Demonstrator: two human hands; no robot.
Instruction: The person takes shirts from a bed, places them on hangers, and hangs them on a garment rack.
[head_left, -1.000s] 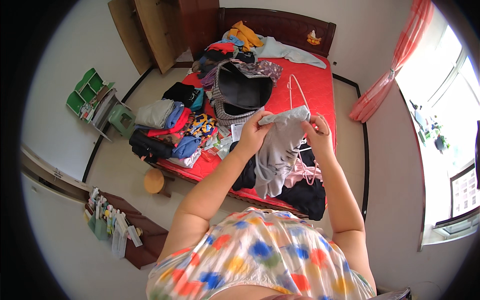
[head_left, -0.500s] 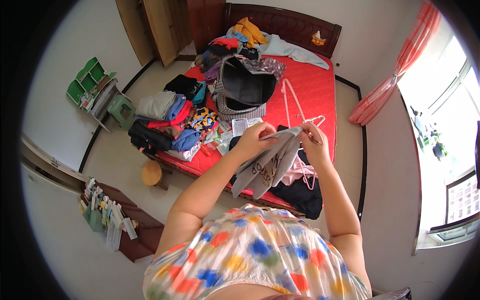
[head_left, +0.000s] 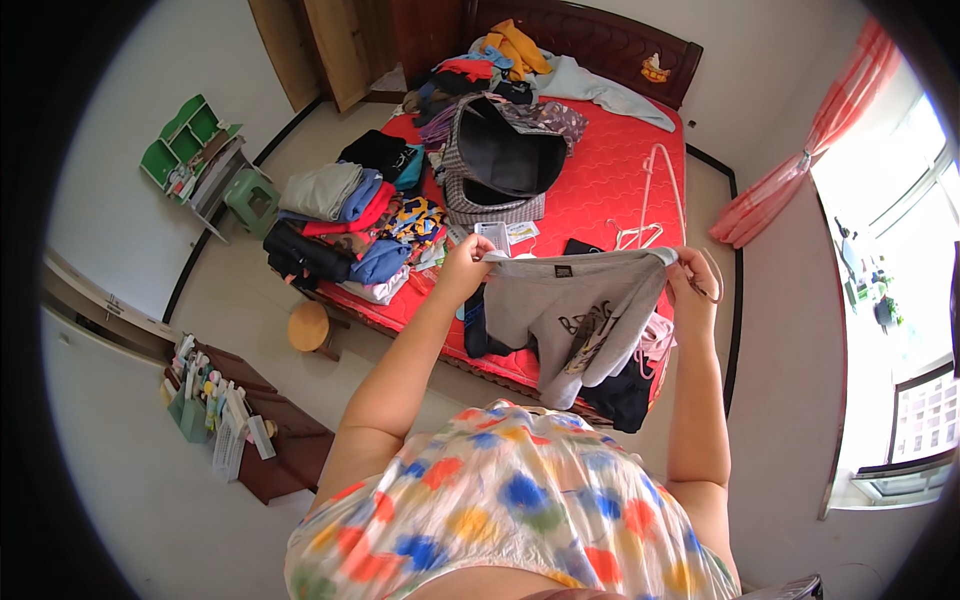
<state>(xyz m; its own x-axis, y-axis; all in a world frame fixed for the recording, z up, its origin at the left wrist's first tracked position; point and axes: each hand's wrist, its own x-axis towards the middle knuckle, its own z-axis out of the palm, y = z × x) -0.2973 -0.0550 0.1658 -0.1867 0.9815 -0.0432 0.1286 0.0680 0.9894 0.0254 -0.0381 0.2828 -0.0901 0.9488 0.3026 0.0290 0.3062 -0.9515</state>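
Grey sweatpants (head_left: 540, 295) hang spread above the near part of the bed, a dark label inside the waistband and dark print on the fabric. My left hand (head_left: 468, 268) pinches the waistband's left end. At its right end, my right hand (head_left: 692, 285) grips the band, with a thin loop showing beside the fingers. Behind and below the pants lie dark clothing (head_left: 622, 398) and a pink garment (head_left: 655, 338), both partly hidden. White hangers (head_left: 640, 236) and a pink hanger (head_left: 650, 185) rest on the bed just beyond my right hand.
An open checked bag (head_left: 500, 160) stands on the red bed (head_left: 625, 150). Folded clothes (head_left: 340, 225) are stacked on its left side, more clothes (head_left: 470, 75) at the headboard. A round wooden stool (head_left: 310, 326) and green stool (head_left: 250, 200) stand left.
My hands have moved apart, the left one leftward and the right one rightward. The sweatpants, bunched and folded before, are now stretched wide along the waistband, with the label showing.
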